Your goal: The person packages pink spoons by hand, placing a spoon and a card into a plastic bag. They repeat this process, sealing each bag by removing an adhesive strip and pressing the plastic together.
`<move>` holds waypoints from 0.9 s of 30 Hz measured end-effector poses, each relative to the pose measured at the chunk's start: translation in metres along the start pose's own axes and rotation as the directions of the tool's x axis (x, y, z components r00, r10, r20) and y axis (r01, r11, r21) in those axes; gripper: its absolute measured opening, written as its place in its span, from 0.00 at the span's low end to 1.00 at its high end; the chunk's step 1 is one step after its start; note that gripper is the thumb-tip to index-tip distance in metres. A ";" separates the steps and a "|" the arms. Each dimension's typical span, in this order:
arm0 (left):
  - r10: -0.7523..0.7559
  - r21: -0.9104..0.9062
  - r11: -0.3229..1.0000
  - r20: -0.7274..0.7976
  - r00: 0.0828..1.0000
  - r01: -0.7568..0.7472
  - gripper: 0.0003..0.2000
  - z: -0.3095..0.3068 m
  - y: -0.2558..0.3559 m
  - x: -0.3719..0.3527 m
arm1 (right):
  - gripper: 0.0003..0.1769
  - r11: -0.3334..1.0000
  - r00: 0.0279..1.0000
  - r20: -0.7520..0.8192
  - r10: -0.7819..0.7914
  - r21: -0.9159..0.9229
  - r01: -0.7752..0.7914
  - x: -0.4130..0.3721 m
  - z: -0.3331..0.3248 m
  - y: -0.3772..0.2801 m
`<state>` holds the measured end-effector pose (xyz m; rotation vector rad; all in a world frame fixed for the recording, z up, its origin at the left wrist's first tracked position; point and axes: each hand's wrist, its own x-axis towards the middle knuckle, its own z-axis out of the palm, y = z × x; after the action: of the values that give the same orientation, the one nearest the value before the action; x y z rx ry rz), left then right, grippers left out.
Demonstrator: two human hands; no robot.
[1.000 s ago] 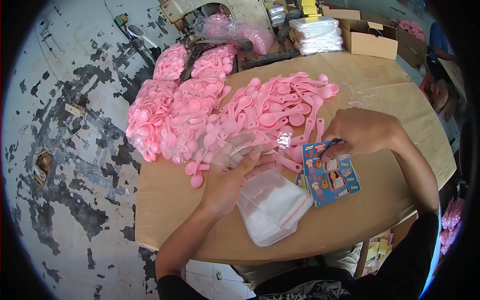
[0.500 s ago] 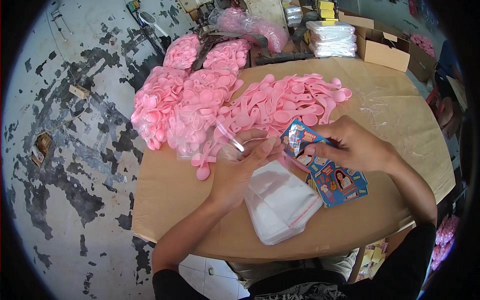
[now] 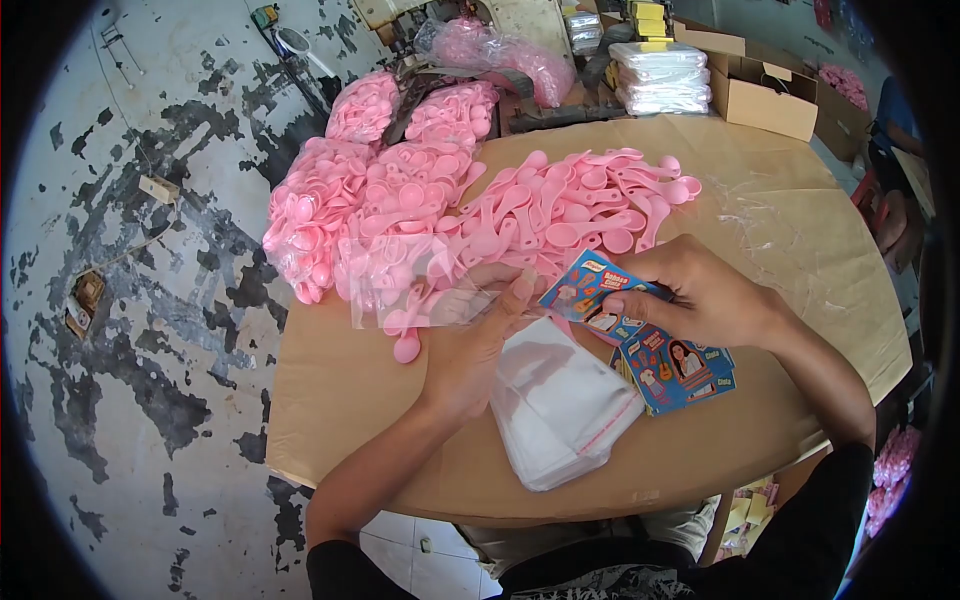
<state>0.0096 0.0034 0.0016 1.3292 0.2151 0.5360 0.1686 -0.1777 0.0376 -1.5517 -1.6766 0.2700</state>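
My left hand (image 3: 462, 355) pinches a clear plastic bag (image 3: 385, 285) that stretches out to the left, over some pink spoons. Between the thumb and fingers of my right hand (image 3: 705, 290) is a blue printed card (image 3: 583, 283), its left corner close by the bag's opening at my left fingertips. Below the hands lies a stack of clear plastic bags (image 3: 560, 410). Beside it, under my right hand, blue printed cards (image 3: 672, 372) are piled with their pictures up. A loose heap of pink plastic spoons (image 3: 560, 205) spreads just beyond both hands.
Plastic sacks full of pink spoons (image 3: 325, 205) stand at the left edge of the cardboard-covered table (image 3: 790, 240). Packs of clear bags (image 3: 662, 80) and an open cardboard box (image 3: 770, 105) sit at the back. A person's arm (image 3: 900, 130) shows at far right.
The card in my right hand has moved left and flattened, nearer my left fingertips. The clear bag in my left hand has turned to lie flatter, with less glare.
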 end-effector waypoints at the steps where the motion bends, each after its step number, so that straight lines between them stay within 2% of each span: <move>1: -0.009 -0.007 1.000 -0.001 1.000 0.009 0.11 0.000 0.000 0.000 | 0.08 1.000 1.000 0.001 -0.002 -0.002 0.002 0.000 0.000 0.000; 10: -0.036 0.031 0.999 0.109 0.993 0.032 0.11 -0.003 -0.008 -0.002 | 0.08 0.999 0.998 0.060 0.005 -0.047 -0.002 0.001 0.002 0.005; 12: -0.027 0.044 0.999 0.073 0.997 0.024 0.11 -0.003 -0.007 -0.003 | 0.09 0.997 0.997 0.068 0.036 -0.072 -0.031 0.001 0.002 -0.001; 16: -0.023 0.085 0.996 0.048 0.999 0.019 0.10 -0.003 -0.004 -0.003 | 0.08 0.997 1.000 0.011 -0.005 -0.075 0.006 0.000 0.004 0.001; 21: -0.005 0.074 0.997 0.090 0.996 -0.002 0.11 -0.005 -0.008 -0.001 | 0.08 0.999 1.000 -0.001 0.015 -0.045 -0.015 0.001 0.006 0.002; 24: -0.025 0.151 0.988 0.098 0.995 0.010 0.12 0.002 -0.002 -0.006 | 0.08 0.992 0.997 0.069 0.018 -0.127 -0.009 -0.002 0.010 0.001; 27: 0.012 0.152 0.988 0.137 0.991 -0.033 0.13 0.004 -0.003 -0.009 | 0.08 0.996 0.997 0.068 0.036 -0.078 -0.031 -0.003 0.016 -0.005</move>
<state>0.0042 -0.0056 -0.0019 1.5140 0.1316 0.4524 0.1543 -0.1754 0.0296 -1.6455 -1.7340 0.2827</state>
